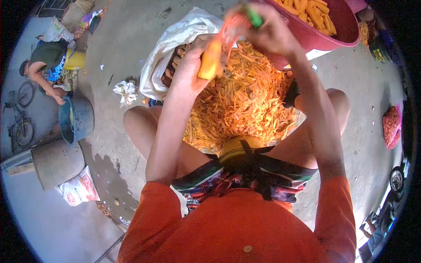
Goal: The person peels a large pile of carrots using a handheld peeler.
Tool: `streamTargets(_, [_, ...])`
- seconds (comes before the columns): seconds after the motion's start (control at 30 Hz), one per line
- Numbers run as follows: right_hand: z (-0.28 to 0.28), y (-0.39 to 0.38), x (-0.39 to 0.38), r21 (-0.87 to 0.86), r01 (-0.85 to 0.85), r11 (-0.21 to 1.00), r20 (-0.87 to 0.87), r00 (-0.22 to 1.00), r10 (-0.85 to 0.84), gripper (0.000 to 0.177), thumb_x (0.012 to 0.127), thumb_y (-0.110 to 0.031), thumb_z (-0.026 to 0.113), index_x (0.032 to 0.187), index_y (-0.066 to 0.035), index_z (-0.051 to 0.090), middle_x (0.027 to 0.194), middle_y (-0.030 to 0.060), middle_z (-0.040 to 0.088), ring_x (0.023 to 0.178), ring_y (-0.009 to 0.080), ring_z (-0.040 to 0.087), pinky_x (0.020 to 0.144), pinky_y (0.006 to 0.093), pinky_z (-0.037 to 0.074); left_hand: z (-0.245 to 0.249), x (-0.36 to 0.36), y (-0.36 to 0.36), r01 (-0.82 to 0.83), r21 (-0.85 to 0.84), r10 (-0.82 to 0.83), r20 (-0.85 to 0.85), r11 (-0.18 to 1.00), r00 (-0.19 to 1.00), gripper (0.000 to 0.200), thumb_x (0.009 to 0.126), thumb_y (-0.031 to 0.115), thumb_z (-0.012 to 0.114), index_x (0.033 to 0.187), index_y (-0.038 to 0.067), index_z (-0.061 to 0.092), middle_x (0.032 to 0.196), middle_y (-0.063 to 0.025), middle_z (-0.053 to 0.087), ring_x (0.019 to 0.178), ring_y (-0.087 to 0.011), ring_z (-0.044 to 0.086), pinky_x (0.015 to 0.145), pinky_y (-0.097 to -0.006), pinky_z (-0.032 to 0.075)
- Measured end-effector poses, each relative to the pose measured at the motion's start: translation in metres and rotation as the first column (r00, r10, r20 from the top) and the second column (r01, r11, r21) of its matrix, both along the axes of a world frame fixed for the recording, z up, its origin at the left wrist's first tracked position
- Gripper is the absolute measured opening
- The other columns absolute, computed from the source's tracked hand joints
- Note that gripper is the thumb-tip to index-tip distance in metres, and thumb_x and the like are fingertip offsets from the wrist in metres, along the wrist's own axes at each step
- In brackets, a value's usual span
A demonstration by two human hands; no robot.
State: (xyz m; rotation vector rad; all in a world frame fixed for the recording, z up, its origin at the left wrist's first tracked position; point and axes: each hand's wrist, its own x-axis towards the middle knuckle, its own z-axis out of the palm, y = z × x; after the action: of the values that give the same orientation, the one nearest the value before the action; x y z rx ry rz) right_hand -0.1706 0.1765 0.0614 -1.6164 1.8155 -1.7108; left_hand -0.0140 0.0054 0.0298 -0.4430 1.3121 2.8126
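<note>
1. My left hand (190, 65), upper centre of the frame; fingers wrapped round a carrot (210, 59), which stands nearly upright in the grip.
2. My right hand (269, 33), just right of it at the top; fist closed on a green-handled peeler (253, 17), set against the carrot's upper end; the blade is blurred.
3. Heap of orange peelings (245, 103), centre, between my bare knees and directly under both hands.
4. White sack (169, 48), open, behind my left hand.
5. Pink basin (326, 39), upper right, holding peeled carrots (311, 11).
6. Another person (46, 59), upper left, bent over a dark bucket (76, 118) on the concrete.
</note>
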Motion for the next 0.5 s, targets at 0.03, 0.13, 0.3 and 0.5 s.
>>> streamTargets(0.03, [0.000, 0.005, -0.020, -0.014, -0.027, 1.000, 0.116, 0.993, 0.028, 0.020, 0.087, -0.009, 0.077, 0.105, -0.003, 0.069, 0.099, 0.0035, 0.073, 0.089, 0.0125, 0.067, 0.083, 0.0284, 0.054, 0.003, 0.003, 0.005, -0.094, 0.005, 0.093, 0.109, 0.996, 0.990, 0.030, 0.102, 0.033, 0.057, 0.124, 0.012, 0.058, 0.106, -0.0050, 0.067, 0.084, -0.0170, 0.066, 0.071, -0.0386, 0.057])
streamTargets(0.13, [-0.002, 0.005, -0.022, -0.053, -0.008, 0.999, 0.142, 0.990, 0.016, 0.022, 0.087, -0.010, 0.077, 0.106, -0.004, 0.069, 0.099, 0.0035, 0.073, 0.090, 0.0127, 0.067, 0.083, 0.0289, 0.054, 0.005, 0.003, -0.005, -0.076, 0.180, 0.051, 0.138, 0.981, 0.989, 0.031, 0.101, 0.033, 0.058, 0.124, 0.011, 0.059, 0.106, -0.0051, 0.068, 0.087, -0.0173, 0.066, 0.074, -0.0405, 0.058])
streamTargets(0.3, [0.002, -0.008, 0.013, 0.022, -0.088, 0.996, -0.070, 0.994, 0.089, 0.023, 0.085, -0.008, 0.079, 0.106, -0.003, 0.069, 0.100, 0.0048, 0.072, 0.095, 0.0136, 0.066, 0.086, 0.0304, 0.053, -0.002, 0.005, 0.001, -0.151, 0.195, 0.139, 0.074, 0.969, 0.988, 0.032, 0.102, 0.028, 0.054, 0.127, 0.008, 0.057, 0.109, -0.0102, 0.066, 0.088, -0.0199, 0.067, 0.073, -0.0388, 0.059])
streamTargets(0.5, [0.002, 0.000, 0.002, -0.012, -0.021, 1.000, 0.020, 1.000, 0.021, 0.023, 0.085, -0.007, 0.079, 0.106, -0.004, 0.069, 0.101, 0.0047, 0.071, 0.095, 0.0138, 0.066, 0.087, 0.0304, 0.053, 0.002, -0.002, -0.003, -0.147, 0.206, 0.128, 0.101, 0.967, 0.987, 0.032, 0.102, 0.029, 0.056, 0.123, 0.005, 0.057, 0.104, -0.0073, 0.067, 0.084, -0.0185, 0.066, 0.067, -0.0347, 0.058])
